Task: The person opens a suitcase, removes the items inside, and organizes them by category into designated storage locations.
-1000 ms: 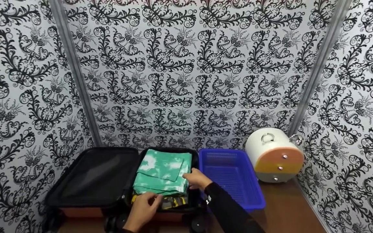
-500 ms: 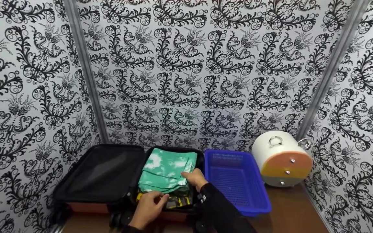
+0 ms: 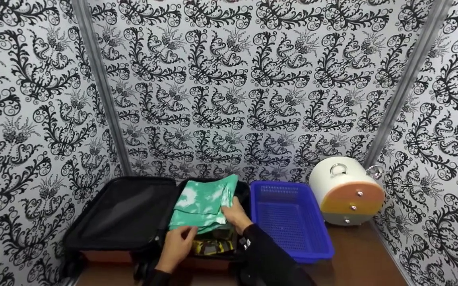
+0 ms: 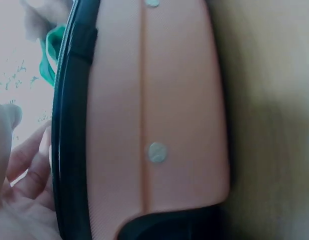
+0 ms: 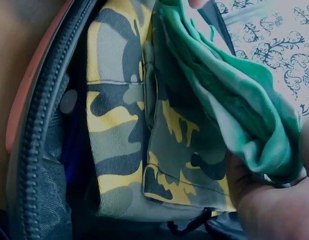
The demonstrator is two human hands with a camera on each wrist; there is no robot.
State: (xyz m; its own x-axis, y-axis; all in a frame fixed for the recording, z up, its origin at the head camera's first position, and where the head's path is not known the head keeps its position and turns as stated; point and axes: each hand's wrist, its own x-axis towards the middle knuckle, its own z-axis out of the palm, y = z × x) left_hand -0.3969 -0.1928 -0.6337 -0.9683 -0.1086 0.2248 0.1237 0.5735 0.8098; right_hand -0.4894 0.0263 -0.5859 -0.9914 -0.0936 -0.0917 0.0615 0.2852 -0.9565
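Observation:
A folded green-and-white tie-dye garment (image 3: 203, 198) lies tilted in the open suitcase, its right side raised. My right hand (image 3: 235, 214) grips that raised side, the thumb and fingers around its folded layers in the right wrist view. My left hand (image 3: 177, 244) is at the garment's front left edge, fingers bent; I cannot tell whether it pinches the cloth. A fingertip (image 5: 197, 3) shows right at the cloth in the right wrist view. Beneath lies folded yellow, grey and black camouflage clothing (image 5: 117, 135), partly hidden by the garment.
The suitcase's black lid half (image 3: 123, 214) lies open at left. Its pink shell (image 4: 179, 100) and dark zipped rim (image 5: 32, 150) stand close to the hands. A blue plastic basket (image 3: 320, 230) stands at right, beside a round-topped white drawer box (image 3: 346, 190) on the brown table (image 3: 356, 254).
My right hand has lifted the green garment's right side up and back, baring more of the camouflage clothing. The left hand stays by the front edge. The head view has shifted slightly.

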